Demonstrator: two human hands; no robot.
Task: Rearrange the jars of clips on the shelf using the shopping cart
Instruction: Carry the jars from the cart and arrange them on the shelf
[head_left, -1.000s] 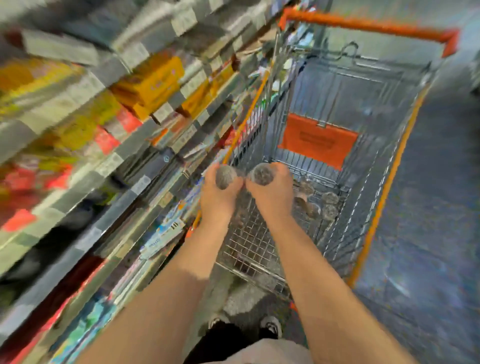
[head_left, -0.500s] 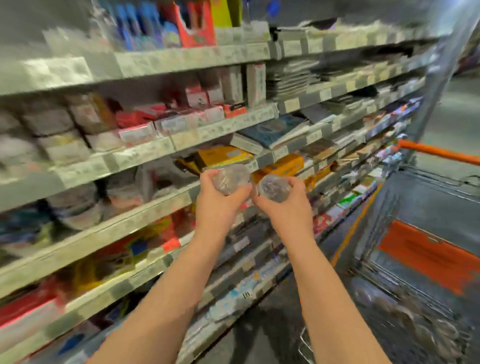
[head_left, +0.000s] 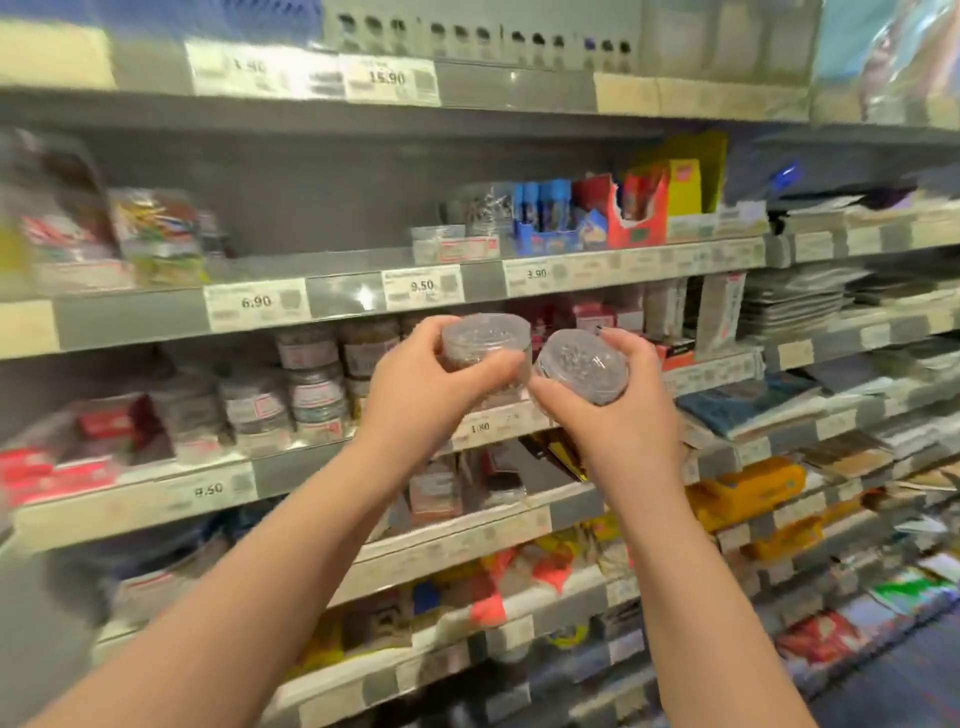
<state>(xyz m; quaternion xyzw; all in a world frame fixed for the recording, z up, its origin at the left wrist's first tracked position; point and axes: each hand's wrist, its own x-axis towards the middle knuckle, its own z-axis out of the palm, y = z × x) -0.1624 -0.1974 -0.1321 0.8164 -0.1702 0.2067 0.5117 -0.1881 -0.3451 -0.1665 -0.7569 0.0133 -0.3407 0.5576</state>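
So: both hands were up in front of the shelf (head_left: 130, 501), each clamped on one clear round jar of clips. Left hand (head_left: 431, 379) gripped the left jar (head_left: 485, 345) from below, thumb and fingers curled round its wall, lid roughly upward. Right hand (head_left: 613, 410) held the right jar (head_left: 582, 366) tilted, lid toward the camera, fingers curled over its far edge. Jars were just beside each other; contact unclear. Stacked jars (head_left: 311, 384) sat on the shelf, left of the hands.
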